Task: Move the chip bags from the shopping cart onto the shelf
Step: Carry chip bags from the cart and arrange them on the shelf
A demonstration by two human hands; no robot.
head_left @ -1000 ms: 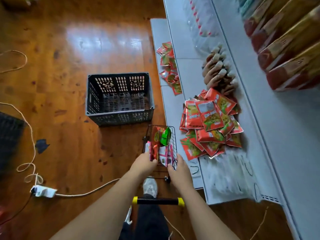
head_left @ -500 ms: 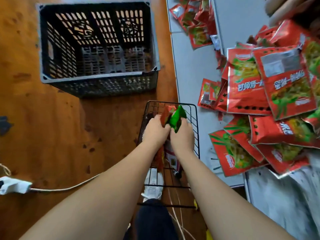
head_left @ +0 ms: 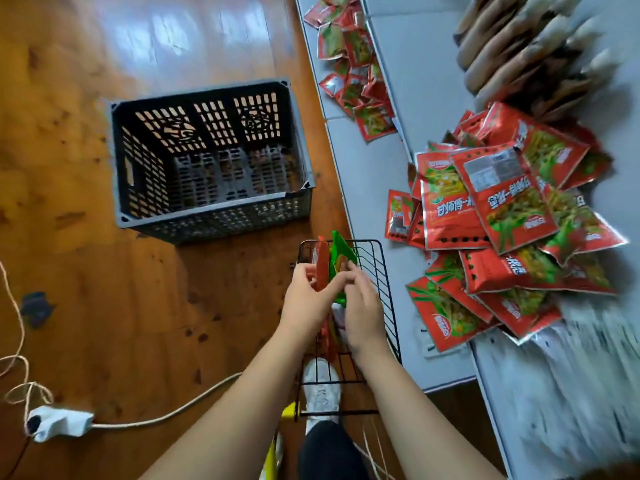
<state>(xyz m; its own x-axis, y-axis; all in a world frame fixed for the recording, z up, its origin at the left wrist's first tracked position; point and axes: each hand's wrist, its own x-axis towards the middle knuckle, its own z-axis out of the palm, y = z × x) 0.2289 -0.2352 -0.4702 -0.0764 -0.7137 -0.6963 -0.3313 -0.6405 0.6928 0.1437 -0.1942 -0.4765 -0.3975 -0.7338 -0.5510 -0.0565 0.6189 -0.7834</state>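
**Both hands on bags above the cart**

The grey shelf [head_left: 433,98] carries a heap of red chip bags [head_left: 502,216] printed with Chinese characters, too overlapped to count. One grey crate [head_left: 207,161] sits on the wooden floor. In the one black wire cart [head_left: 381,271], the left hand [head_left: 308,299] pinches a red bag [head_left: 322,265] and the right hand [head_left: 360,310] curls round a green bag [head_left: 341,251], both bags upright above the basket.

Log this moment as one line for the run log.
phase: pickup | left hand: holds red bag | right hand: on green bag | location: over cart | shelf: not reached
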